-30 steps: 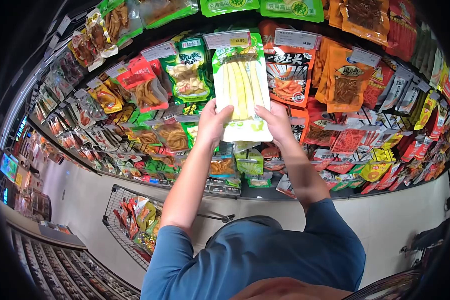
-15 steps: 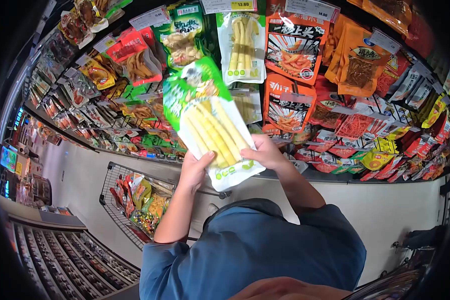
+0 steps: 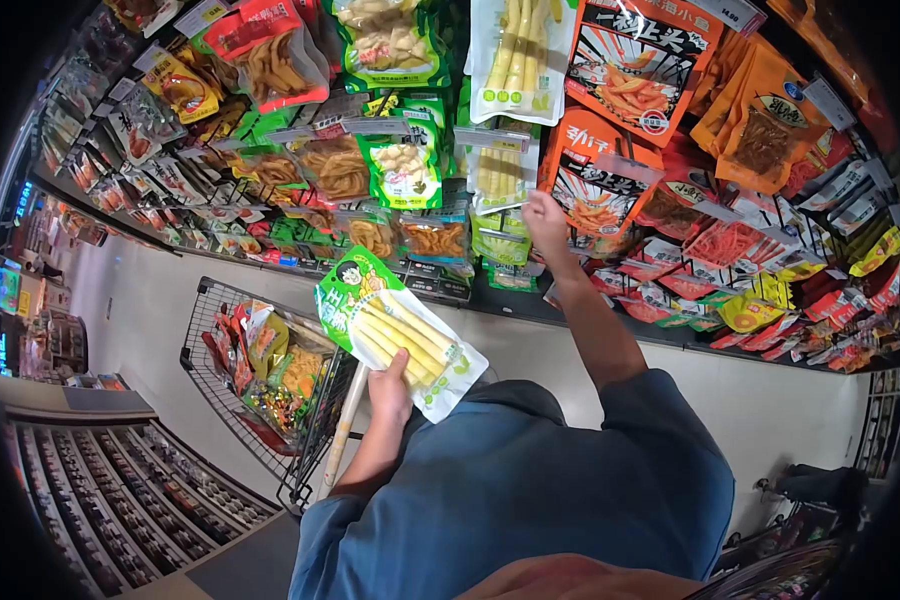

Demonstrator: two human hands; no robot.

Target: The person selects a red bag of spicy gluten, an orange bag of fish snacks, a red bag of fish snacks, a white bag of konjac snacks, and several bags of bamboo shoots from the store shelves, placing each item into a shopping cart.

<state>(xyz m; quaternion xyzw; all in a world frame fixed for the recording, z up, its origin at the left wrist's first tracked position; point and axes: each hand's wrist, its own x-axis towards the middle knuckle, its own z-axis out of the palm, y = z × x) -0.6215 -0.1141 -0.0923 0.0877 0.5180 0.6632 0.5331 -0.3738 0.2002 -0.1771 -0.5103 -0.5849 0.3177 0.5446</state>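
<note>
My left hand (image 3: 390, 393) grips a green and white pack of bamboo shoots (image 3: 402, 345) by its lower left edge, with the thumb on the front. The pale yellow stalks show through its clear window, and it tilts in front of my body. Up at the shelf, my right hand (image 3: 548, 228) has its fingers curled beside the lower right corner of a hanging bamboo shoot pack (image 3: 502, 178). Whether anything is between those fingers is hidden. Just above hangs a larger pack of pale stalks (image 3: 518, 60).
Orange snack bags (image 3: 610, 175) hang right of my right hand, and green peanut-like packs (image 3: 402, 165) hang to its left. A wire shopping cart (image 3: 195, 335) holding several colourful packages stands at my left. Another shelf rack (image 3: 120, 500) is at lower left.
My right hand has let go of the bamboo shoot pack and moved up to the hanging goods. The left hand has lowered the pack towards my body. The view has shifted closer to the shelf.
</note>
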